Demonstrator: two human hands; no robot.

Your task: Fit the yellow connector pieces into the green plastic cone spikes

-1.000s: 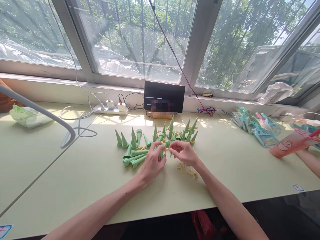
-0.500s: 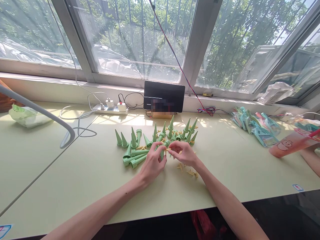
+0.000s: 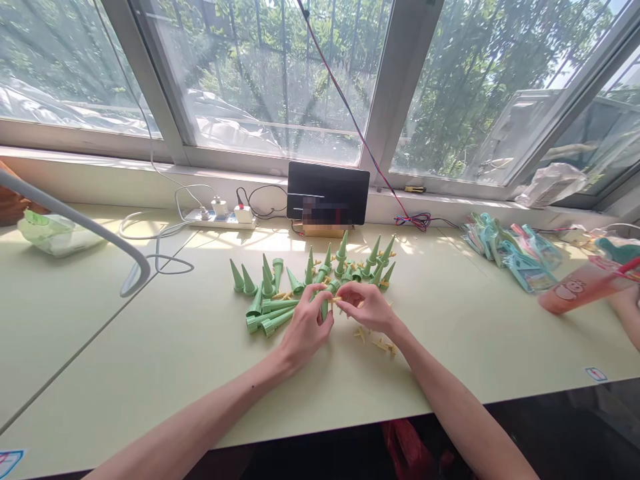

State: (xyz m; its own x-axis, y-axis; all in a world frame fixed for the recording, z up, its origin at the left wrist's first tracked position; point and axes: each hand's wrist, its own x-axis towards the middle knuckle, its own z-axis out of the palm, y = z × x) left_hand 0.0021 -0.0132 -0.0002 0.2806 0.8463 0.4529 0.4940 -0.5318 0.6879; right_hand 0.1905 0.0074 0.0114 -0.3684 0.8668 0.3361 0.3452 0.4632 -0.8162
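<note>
Sunlit windows (image 3: 280, 80) back your pale worktable (image 3: 150, 373). Left to right: several green plastic spikes (image 3: 280, 321) lie collar-end left; your left hand (image 3: 306, 323) closes thumb and fingers around one spike (image 3: 325, 311) (its long axis, partly hidden, appears steep); just right of that grip, your right hand (image 3: 367, 307) pinches a small yellow fitting (image 3: 334, 301), fingertips nearly meeting; loose yellow fittings (image 3: 383, 346) lie nearer you.

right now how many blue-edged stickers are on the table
2 in view: one sticker at the picture's lower left corner, partly cut off, and another sticker near the table's front edge at right. Others may be hidden.
</note>
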